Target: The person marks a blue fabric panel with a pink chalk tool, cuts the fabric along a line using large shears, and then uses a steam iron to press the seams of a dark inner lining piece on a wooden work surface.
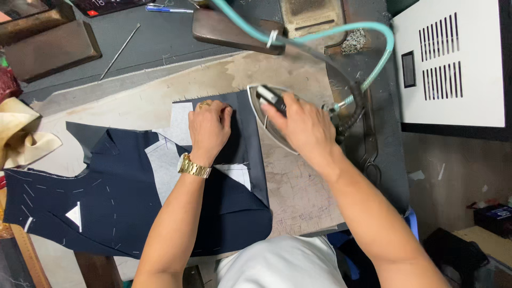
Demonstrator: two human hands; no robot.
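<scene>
Navy cloth (pixel 122 202) runs under our forearm, and the iron (pixel 272 120) is mostly hidden beneath our right hand (pixel 301 128), which is wrapped tight on its handle. Our left hand (pixel 209 128) presses flat, fingers curled, on the cloth just beside the iron.

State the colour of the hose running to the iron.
The hose is turquoise, a pale blue-green; the head view shows it looping over the table to the iron.

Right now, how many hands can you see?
2. The left hand, with a gold watch at its wrist, presses flat on the dark blue cloth. The right hand grips the iron beside it.
</scene>
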